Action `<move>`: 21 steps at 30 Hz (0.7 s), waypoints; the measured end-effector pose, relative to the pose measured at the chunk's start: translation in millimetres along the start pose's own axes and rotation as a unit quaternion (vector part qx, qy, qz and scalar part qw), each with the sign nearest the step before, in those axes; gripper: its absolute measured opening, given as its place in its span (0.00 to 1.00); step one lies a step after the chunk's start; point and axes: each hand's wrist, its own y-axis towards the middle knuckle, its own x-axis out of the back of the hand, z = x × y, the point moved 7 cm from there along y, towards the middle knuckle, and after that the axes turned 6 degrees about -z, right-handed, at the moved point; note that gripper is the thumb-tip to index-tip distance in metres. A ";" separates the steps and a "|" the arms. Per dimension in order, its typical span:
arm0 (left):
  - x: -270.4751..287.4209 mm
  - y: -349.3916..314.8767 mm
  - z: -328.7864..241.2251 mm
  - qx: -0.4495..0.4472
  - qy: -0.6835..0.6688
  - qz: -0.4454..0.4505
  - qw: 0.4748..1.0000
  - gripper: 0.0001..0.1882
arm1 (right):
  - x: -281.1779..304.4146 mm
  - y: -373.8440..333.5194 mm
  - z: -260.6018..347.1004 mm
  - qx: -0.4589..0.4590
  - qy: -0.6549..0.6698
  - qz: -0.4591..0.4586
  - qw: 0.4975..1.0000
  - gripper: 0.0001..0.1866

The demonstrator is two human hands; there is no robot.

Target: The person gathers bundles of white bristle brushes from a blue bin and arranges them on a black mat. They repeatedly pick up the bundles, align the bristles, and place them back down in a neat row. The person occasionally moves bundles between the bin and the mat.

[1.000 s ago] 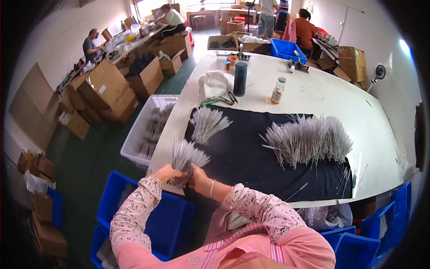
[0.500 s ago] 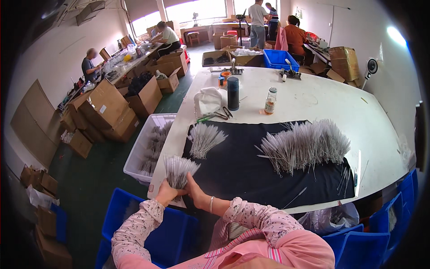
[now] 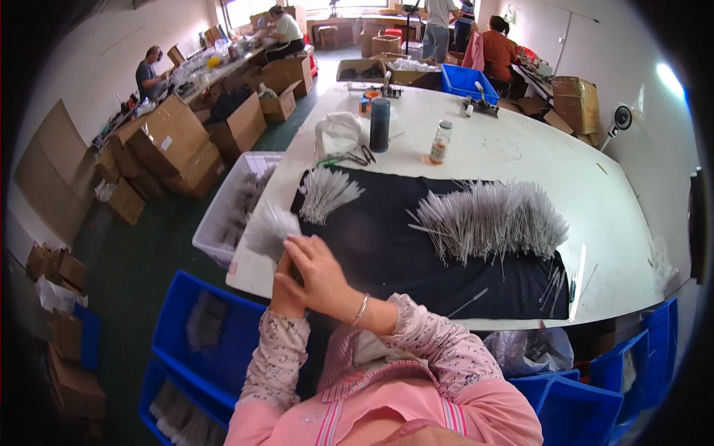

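My left hand [image 3: 285, 294] is closed around a bundle of thin wire brushes [image 3: 272, 229] with pale bristles, its bristle ends fanned up and blurred by motion. Laid over it, my right hand [image 3: 321, 272] presses against the bundle's lower part; its fingers lie close together. The wire ends are hidden between my hands. Beyond them a smaller pile of brushes [image 3: 326, 193] lies at the left of the black cloth [image 3: 372, 245]. A much larger pile of brushes [image 3: 491, 219] covers its right side. One single brush [image 3: 470, 300] lies near the cloth's front edge.
A white crate [image 3: 216, 223] of brushes stands left of the white table [image 3: 520, 149]. Blue bins [image 3: 175, 297] sit below at the left, more at the right. A dark flask [image 3: 380, 126], glass jar [image 3: 440, 143] and scissors [image 3: 364, 156] are beyond the cloth. Other people work farther back.
The bundle has shifted slightly left and up. My right hand has moved from the bundle's right side to over my left hand. The whole view has tilted downward.
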 end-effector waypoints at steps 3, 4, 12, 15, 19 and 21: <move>-16.9 14.5 37.5 0.038 -0.062 0.004 0.997 0.16 | 33.2 13.9 9.2 0.010 -0.058 0.047 0.997 0.25; -25.7 25.3 50.0 0.048 -0.058 0.004 0.997 0.16 | 39.9 17.5 6.5 0.024 -0.077 0.042 0.996 0.25; -43.1 55.9 103.7 -0.100 0.753 -0.011 0.651 0.16 | 13.6 -3.1 -77.2 -0.034 -0.212 0.318 0.923 0.29; -44.6 50.3 103.1 -0.078 0.803 -0.003 0.590 0.16 | 5.4 -11.2 -92.1 -0.040 -0.165 0.328 0.929 0.26; -48.9 52.7 98.5 -0.059 0.820 0.014 0.569 0.16 | -8.9 -4.2 -102.6 -0.053 -0.162 0.377 0.910 0.17; -51.2 51.7 97.1 -0.045 0.823 0.023 0.565 0.16 | -16.7 -0.4 -108.3 -0.069 -0.169 0.393 0.901 0.16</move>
